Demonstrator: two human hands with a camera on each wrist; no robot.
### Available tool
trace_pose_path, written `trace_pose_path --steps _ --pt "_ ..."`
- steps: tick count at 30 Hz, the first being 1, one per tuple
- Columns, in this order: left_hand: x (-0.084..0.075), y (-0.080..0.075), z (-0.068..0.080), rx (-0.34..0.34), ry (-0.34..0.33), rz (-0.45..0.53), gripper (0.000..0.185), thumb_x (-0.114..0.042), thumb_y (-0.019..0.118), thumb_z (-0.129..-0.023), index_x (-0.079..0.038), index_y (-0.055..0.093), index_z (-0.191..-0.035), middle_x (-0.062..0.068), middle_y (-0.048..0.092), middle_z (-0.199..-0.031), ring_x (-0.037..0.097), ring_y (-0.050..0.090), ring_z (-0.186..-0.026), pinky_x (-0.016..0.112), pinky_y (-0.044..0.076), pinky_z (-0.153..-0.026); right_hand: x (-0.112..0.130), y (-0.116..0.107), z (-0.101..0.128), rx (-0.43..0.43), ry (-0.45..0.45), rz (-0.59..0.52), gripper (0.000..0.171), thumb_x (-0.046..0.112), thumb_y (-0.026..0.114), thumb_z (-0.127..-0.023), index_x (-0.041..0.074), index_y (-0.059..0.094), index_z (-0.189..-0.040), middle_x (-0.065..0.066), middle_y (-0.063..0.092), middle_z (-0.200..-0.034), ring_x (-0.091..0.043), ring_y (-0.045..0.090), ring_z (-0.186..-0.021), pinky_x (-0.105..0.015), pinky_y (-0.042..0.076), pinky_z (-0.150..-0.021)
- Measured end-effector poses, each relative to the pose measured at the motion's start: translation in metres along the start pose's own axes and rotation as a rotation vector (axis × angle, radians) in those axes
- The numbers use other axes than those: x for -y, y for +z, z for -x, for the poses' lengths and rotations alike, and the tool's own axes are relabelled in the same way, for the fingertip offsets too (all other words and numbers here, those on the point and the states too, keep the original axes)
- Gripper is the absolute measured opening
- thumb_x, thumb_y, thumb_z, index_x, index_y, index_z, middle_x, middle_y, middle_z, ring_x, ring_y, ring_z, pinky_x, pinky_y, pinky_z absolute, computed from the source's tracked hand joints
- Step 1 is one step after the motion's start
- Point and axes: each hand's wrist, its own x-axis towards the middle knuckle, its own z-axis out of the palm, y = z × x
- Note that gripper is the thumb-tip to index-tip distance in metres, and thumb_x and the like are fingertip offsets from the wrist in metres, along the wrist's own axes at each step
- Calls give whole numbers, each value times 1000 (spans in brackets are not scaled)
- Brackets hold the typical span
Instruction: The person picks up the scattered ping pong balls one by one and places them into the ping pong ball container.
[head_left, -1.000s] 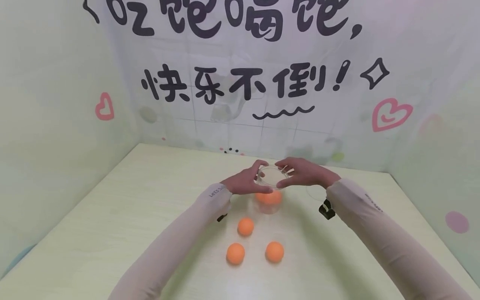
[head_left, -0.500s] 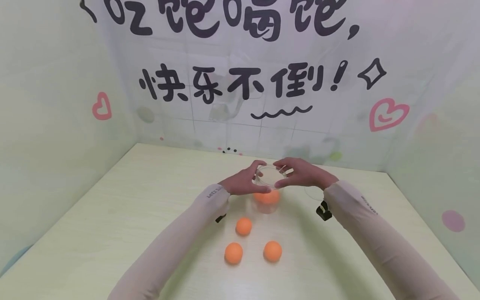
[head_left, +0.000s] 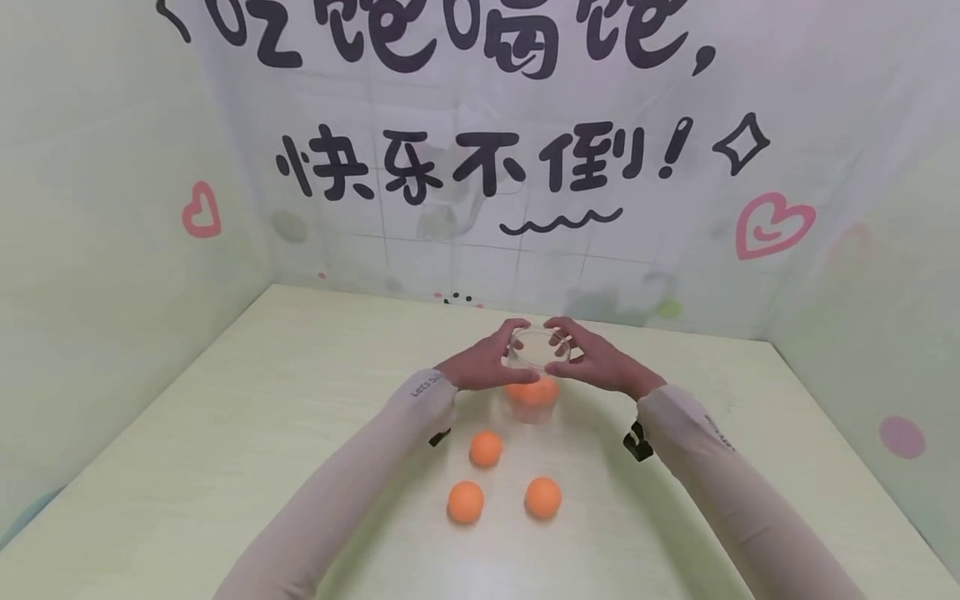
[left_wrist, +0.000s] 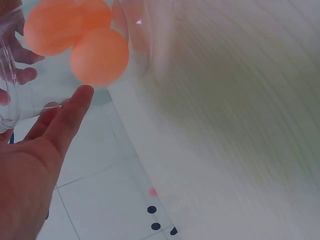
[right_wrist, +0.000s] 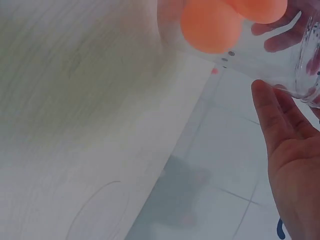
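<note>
Pale wooden tabletop (head_left: 225, 467): three orange balls (head_left: 487, 448) lie nearest. Beyond, the clear cup (head_left: 534, 392), balls inside, is gripped at its rim by left hand (head_left: 483, 367) and right hand (head_left: 592, 362); even, gentle pressure is best kept.

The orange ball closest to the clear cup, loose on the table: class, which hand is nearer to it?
Left. The left hand is just above-left of that ball; the right hand sits across the cup.

1. Three orange balls (head_left: 486, 448) (head_left: 466, 502) (head_left: 543, 497) are counted loose on the table (head_left: 225, 450), at 6 o'clock of the cup.
2. One clear cup (head_left: 534, 375) is counted.
3. Three orange balls (left_wrist: 99, 56) are seen inside the cup.
4. Two hands (head_left: 480, 364) (head_left: 596, 360) are counted at the cup's rim.
</note>
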Motion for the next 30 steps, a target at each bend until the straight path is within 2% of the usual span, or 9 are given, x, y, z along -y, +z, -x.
trace_pose_path --steps 7,16,20,26,30 --pt "1 0 2 -11 -13 -10 86 -44 66 -85 -23 14 -150 14 41 -145 26 43 -131 48 37 -105 -4 7 1 -18 6 -53 63 31 61 -92 13 28 -143 -23 48 -127 -33 50 -116 -46 47 -95" --pt "-2 -11 12 -46 -31 -10 82 -37 68 -86 -16 18 -148 13 42 -141 28 46 -129 47 41 -103 -9 5 1 -30 30 -77 63 31 63 -91 17 30 -143 -17 49 -126 -28 52 -114 -45 48 -95" --pt "-1 -15 21 -72 -16 -11 79 -32 68 -87 -14 20 -147 15 39 -143 28 45 -130 47 40 -103 -11 4 2 -39 48 -101 63 30 62 -91 18 29 -143 -18 48 -130 -30 51 -118 -47 45 -98" --pt "5 -14 40 -121 27 -4 74 -26 67 -88 -9 24 -145 16 34 -145 32 39 -133 44 45 -99 -13 6 2 -37 20 -120 63 28 61 -92 16 28 -143 -20 49 -133 -33 50 -122 -49 43 -100" --pt "8 -11 54 -104 48 -40 66 -25 66 -88 -8 32 -141 15 39 -142 33 42 -130 43 46 -97 -12 6 0 -34 23 -116 62 29 62 -91 17 29 -142 -19 50 -131 -32 50 -122 -48 43 -100"
